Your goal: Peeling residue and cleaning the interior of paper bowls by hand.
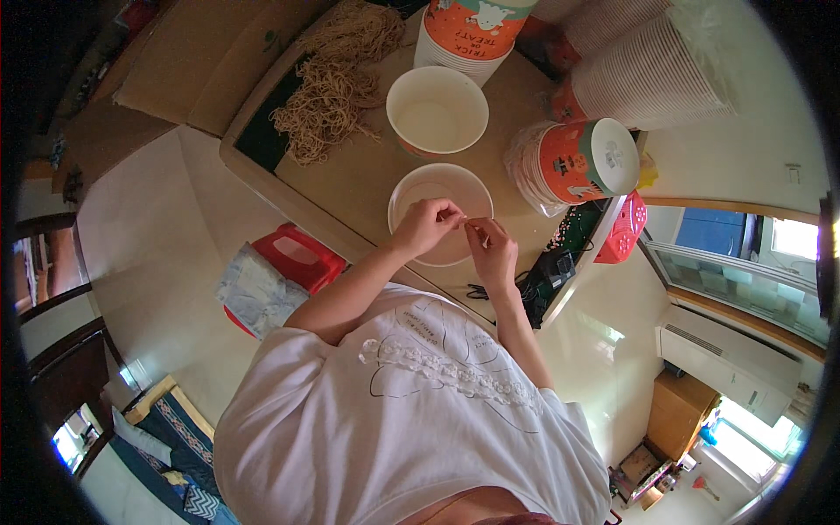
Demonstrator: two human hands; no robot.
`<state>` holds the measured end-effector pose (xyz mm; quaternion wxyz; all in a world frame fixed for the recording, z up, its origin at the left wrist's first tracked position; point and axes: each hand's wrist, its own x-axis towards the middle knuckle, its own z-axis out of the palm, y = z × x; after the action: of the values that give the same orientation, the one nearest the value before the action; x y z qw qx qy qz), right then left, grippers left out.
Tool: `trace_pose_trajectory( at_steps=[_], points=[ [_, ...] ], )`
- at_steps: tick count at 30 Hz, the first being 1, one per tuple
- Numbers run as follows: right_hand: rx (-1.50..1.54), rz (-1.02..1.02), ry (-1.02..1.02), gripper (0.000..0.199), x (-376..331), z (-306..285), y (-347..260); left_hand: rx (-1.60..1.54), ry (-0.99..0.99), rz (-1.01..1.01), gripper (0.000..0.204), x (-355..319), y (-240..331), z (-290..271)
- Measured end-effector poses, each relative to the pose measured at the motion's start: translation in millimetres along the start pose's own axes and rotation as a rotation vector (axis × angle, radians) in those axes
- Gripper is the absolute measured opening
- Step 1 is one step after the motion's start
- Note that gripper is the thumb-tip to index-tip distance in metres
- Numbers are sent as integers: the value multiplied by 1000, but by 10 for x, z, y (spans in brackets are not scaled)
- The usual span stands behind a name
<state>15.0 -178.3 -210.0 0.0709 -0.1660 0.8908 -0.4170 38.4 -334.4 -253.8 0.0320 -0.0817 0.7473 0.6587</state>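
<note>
My left hand [426, 225] and my right hand [493, 252] meet over a white paper bucket [401, 194] at the table's near side. Both are closed, thumb and finger pinched, the tips almost touching. Whatever lies between the fingertips is too small to make out. Just beyond stands a second paper bucket [437, 127], upright, white inside with orange outside. A stack of nested orange printed buckets [468, 39] rises behind it. Off to the left, a loose tangle of tan string [332, 92] lies on the tabletop [337, 188].
Plastic-wrapped orange buckets [569, 162] lie tipped at the right. Taller white stacks [643, 79] stand behind them. A black power adapter [557, 264] with cords sits by the right edge. Cardboard boxes [197, 66] are far left; a red stool [302, 254] carries a pale packet [260, 293].
</note>
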Motion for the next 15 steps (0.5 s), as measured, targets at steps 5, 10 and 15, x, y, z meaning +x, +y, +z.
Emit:
trace_pose_trajectory(
  at_steps=[5, 10, 15],
  points=[
    [24, -27, 11, 5, -7, 4, -11, 107, 121, 145, 10, -13, 21, 66],
    [39, -49, 16, 5, -28, 41, 41, 333, 280, 274, 10, -22, 5, 144],
    [35, 51, 18, 5, -4, 18, -7, 253, 231, 242, 9, -21, 39, 119]
  ],
)
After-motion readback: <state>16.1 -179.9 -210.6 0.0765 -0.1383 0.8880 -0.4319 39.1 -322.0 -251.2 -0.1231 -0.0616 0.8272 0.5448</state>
